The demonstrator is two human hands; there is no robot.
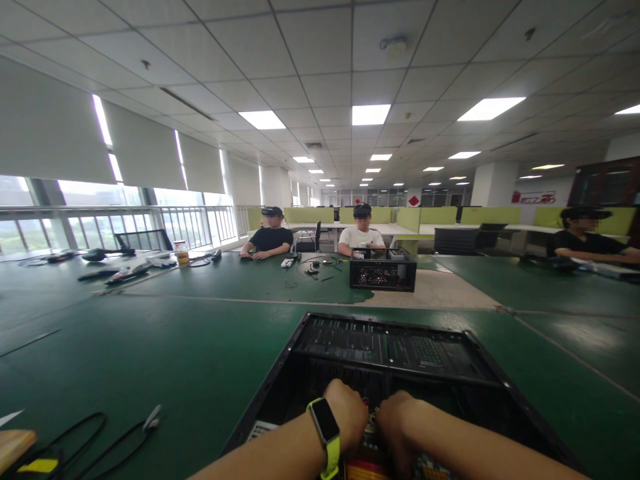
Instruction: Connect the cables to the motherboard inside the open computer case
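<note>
Both hands are down inside the open black computer case (395,347) on the green table (150,347) before me. Left hand (347,413), with its yellow-strapped watch (325,423), and right hand (395,417) curl over coloured wiring; whether either has hold of anything I cannot tell.

From my feed, the computer case (395,353) looks like matt black perforated metal. Table mat (165,347) is smooth green with a slight sheen. At 7 o'clock, a glossy black cable (107,437); the watch strap (334,457) looks like rubbery yellow.
</note>
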